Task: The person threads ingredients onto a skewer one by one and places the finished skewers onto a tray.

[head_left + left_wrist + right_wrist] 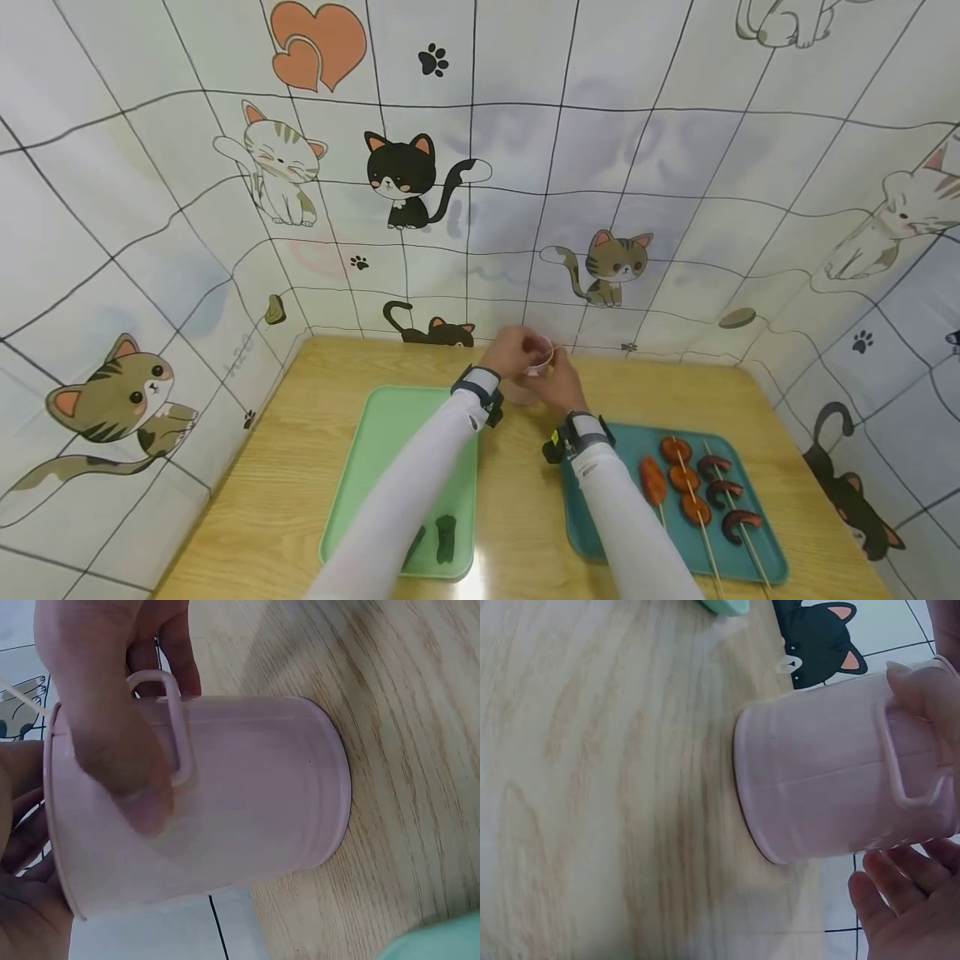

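A pale pink bucket (pixel 247 787) with a small loop handle (pixel 178 735) on its side stands upright on the table near the back wall. My left hand (pixel 513 350) grips it near the rim, the thumb lying over the side by the loop. On the opposite side my right hand (pixel 557 385) holds the bucket (pixel 817 776), its thumb near the rim and its other fingers spread along the wall. A thin pale strand (pixel 22 697) shows at the rim; its kind is unclear. The inside of the bucket is mostly hidden by the hands.
To the left lies a light green tray (pixel 397 412) with two dark green pieces (pixel 446 537). A teal tray (pixel 588 533) at the right bears skewers with round slices (pixel 684 478), curled pieces (pixel 723 492) and an orange-red piece (pixel 652 479). Cat-patterned cloth walls (pixel 510 217) enclose the table.
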The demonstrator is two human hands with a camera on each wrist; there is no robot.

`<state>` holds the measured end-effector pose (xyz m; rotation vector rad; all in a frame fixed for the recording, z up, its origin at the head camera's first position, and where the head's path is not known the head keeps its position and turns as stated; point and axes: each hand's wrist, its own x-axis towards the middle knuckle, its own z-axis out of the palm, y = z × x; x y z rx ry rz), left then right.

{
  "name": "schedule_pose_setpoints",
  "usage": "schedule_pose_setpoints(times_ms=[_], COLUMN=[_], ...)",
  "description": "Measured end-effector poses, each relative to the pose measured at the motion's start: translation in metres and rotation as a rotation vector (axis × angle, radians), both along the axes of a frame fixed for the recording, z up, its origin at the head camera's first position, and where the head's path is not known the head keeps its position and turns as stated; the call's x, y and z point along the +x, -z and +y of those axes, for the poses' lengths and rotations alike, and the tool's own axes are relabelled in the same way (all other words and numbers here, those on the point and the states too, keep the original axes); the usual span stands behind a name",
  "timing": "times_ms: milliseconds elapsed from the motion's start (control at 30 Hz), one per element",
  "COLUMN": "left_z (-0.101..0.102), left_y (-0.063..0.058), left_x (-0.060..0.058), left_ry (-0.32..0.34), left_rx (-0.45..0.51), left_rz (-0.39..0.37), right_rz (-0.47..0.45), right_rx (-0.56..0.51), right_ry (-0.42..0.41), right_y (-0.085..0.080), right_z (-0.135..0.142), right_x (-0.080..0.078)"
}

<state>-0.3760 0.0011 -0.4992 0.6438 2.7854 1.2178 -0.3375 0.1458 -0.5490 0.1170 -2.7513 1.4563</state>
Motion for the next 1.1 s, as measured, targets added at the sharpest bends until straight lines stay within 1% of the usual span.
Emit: schedule_pose_setpoints(times_ms=[100, 267, 433, 567, 667, 767, 833, 933, 1100], left_z=[0.004, 0.007, 0.010, 0.014, 0.016, 0.016, 0.015, 0.010, 0.000], left_y=[0.004, 0.006, 0.006, 0.009, 0.014, 0.015, 0.013, 0.010, 0.001], left_x=[-0.005, -0.010, -0.007, -0.007, -0.007, -0.006, -0.005, -0.004, -0.004], left_ry=[0.021, 0.013, -0.013, -0.027, -0.031, -0.027, -0.026, -0.042, -0.086], left_rx=[-0.018, -0.033, -0.059, -0.078, -0.072, -0.053, -0.028, -0.004, 0.058], left_rz=[-0.002, -0.004, 0.002, 0.019, 0.031, 0.043, 0.054, 0.076, 0.110], right_rz=[-0.012, -0.030, -0.054, -0.052, -0.055, -0.058, -0.059, -0.056, -0.051], right_rx=[0.004, -0.007, -0.016, -0.024, -0.026, -0.026, -0.029, -0.038, -0.073], right_ry=[0.014, 0.023, 0.022, 0.018, 0.016, 0.013, 0.008, -0.003, -0.020], right_y=[0.003, 0.004, 0.006, 0.010, 0.011, 0.012, 0.012, 0.013, 0.013], right_z=[-0.001, -0.004, -0.004, -0.003, -0.001, 0.000, 0.001, 0.001, 0.001], right_x=[0.000, 0.001, 0.000, 0.001, 0.003, 0.002, 0.001, -0.001, -0.001])
